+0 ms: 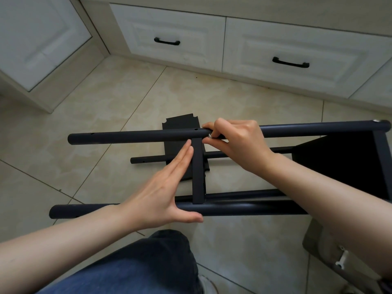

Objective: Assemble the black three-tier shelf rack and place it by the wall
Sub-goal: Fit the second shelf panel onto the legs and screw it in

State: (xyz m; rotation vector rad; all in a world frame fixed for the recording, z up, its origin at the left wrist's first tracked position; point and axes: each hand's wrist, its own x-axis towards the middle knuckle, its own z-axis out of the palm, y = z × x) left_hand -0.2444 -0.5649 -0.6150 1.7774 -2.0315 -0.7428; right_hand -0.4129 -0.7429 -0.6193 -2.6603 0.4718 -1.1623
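Note:
The black rack lies on its side on the tiled floor. Its upper pole [131, 137] and its near pole [244, 209] run left to right, and a third pole [148, 159] lies lower behind them. One shelf panel [350, 164] is fixed at the right end. A second shelf panel [198, 172] stands edge-on between the poles. My left hand [167, 192] presses flat against that panel, thumb under the near pole. My right hand [235, 141] pinches a small silver screw [210, 135] at the upper pole where the panel meets it. A loose black shelf panel [182, 124] lies flat beneath.
White cabinet drawers with black handles [290, 63] run along the back, and a white cabinet door [31, 43] stands at the left. My knee in blue jeans [148, 268] is at the bottom. A grey bag with a small white wrench [341, 261] lies at the lower right.

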